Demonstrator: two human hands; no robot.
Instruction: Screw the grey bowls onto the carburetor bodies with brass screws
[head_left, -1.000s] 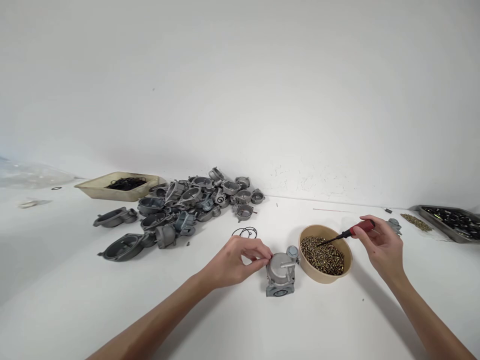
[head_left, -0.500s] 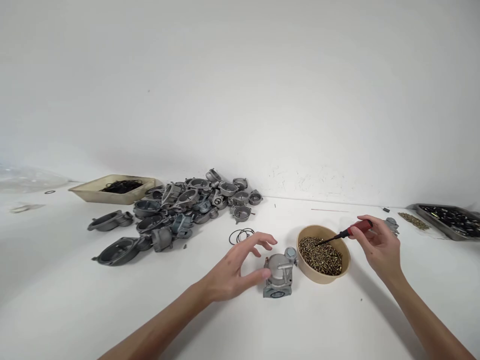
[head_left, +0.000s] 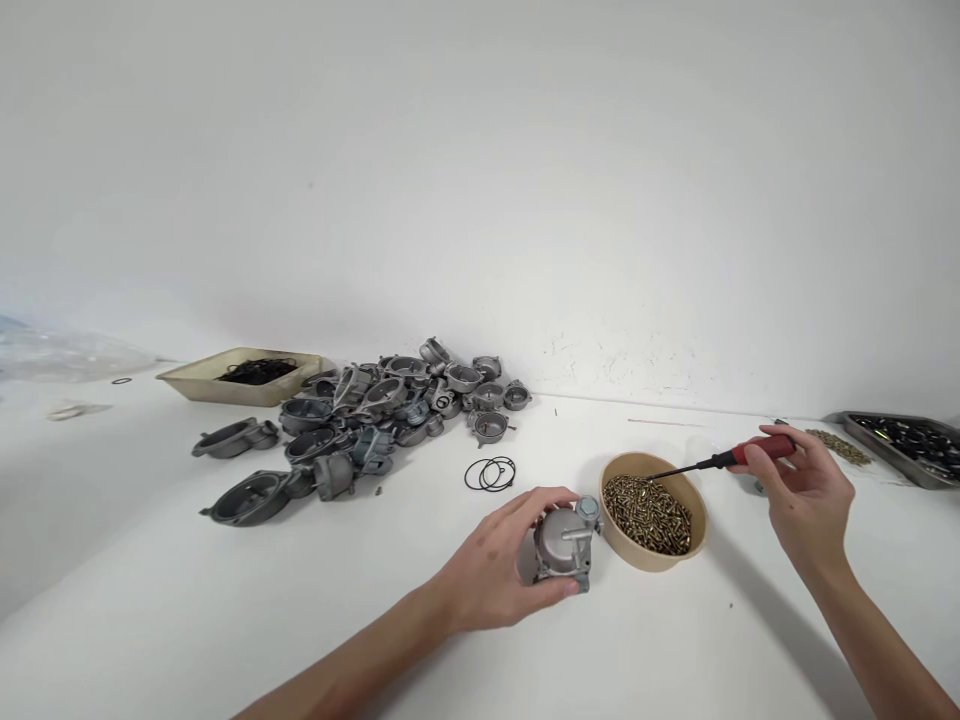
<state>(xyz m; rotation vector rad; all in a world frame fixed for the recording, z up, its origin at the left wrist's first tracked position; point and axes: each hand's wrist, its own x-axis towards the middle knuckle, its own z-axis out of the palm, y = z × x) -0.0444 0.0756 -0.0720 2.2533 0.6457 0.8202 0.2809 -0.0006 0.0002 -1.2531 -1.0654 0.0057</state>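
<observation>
My left hand grips a grey metal carburetor body from its left side, thumb at the near edge and fingers at the far edge. The part stands on the white table with its round bowl cover facing up. In my right hand is a screwdriver with a red and black handle, held by thumb and fingers. Its dark shaft points left, with the tip over a tan round tub of small brass-coloured screws. Whether a screw sits on the tip is too small to tell.
Beyond my left hand lie black rubber rings and a pile of grey metal bowl castings. A cream tray of black rings stands behind it. At right are loose brass pieces and a grey tray with black parts.
My left hand has closed around the carburetor body, which it was hovering beside. My right hand has moved right with the screwdriver, its tip drawn up a little from the screws.
</observation>
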